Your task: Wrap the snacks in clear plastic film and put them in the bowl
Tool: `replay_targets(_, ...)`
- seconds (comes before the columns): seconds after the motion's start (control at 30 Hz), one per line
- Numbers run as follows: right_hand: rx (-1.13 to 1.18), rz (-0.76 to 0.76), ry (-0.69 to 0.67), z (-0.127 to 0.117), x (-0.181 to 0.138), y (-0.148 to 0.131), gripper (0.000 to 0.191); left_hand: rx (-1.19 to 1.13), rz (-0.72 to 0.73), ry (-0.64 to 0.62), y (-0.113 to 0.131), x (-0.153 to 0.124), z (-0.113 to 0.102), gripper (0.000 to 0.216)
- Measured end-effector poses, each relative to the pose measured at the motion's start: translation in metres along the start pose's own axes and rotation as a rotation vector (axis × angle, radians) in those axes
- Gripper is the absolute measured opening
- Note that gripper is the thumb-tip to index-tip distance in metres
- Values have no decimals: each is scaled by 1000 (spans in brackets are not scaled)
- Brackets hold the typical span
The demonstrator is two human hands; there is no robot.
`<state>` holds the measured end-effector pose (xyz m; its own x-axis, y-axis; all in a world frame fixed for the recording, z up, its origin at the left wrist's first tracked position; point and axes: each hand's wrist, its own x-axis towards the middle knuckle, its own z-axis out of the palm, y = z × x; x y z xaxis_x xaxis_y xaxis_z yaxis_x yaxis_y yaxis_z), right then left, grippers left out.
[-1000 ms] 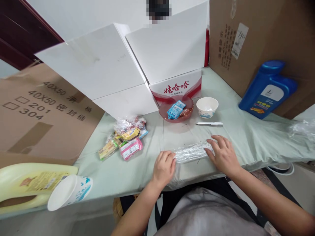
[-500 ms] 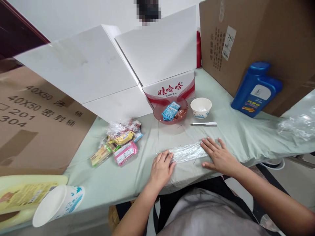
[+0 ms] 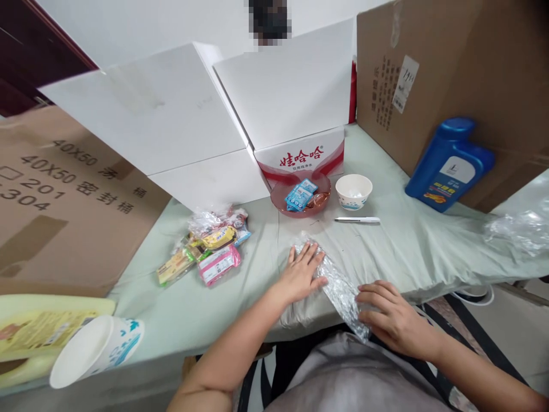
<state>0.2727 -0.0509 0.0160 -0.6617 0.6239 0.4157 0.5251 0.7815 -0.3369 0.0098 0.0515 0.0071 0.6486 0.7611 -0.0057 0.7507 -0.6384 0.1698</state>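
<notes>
A flattened, folded strip of clear crinkly plastic (image 3: pixel 338 289) lies slantwise on the table near its front edge, its near end at the edge. My left hand (image 3: pixel 302 274) rests on the far part of the strip, fingers stretched out and lying flat. At the strip's nearer right side is my right hand (image 3: pixel 394 317), fingers extended and slightly bent, their tips touching the plastic; its thumb is hidden. Beyond the hands lie a white pen (image 3: pixel 358 220), a white paper bowl (image 3: pixel 354 191) and a reddish clear bowl (image 3: pixel 278 203) holding blue packets (image 3: pixel 301 195).
Packaged snacks (image 3: pixel 218 246) are heaped to the left. White boxes (image 3: pixel 287 86) stand at the back, and brown cartons (image 3: pixel 55 229) flank both sides. A blue bottle (image 3: pixel 450 166) stands right; a tipped paper cup (image 3: pixel 98 349) and yellow jug (image 3: pixel 51 337) lie front left.
The plastic strip has turned from nearly crosswise to slanting, its right end now nearer me. My left hand moved right and slightly forward; my right hand moved towards me.
</notes>
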Motion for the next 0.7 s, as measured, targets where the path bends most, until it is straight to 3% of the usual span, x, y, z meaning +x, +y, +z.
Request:
replay_targets(0.1,190,-102,-163,-14,21,-11,22,-38,160,-2,-3,2,-2,67)
replay_targets(0.2,316,-121,-267,-28,53,-6,24,-96,210,119,-8,1,-1,68)
replay_targets(0.3,325,-20,-231,-27,95,21,25,-212,173,253,-15,0,1,38)
replay_targets(0.37,225,97,-165,-16,125,46,23,-283,174,279,-20,1,2,17)
replay_targets(0.5,32,294,-165,22,166,88,22,-403,238,309,-28,4,2,27)
replay_targets(0.7,34,350,-90,57,169,106,26,-520,265,358,-31,5,1,32)
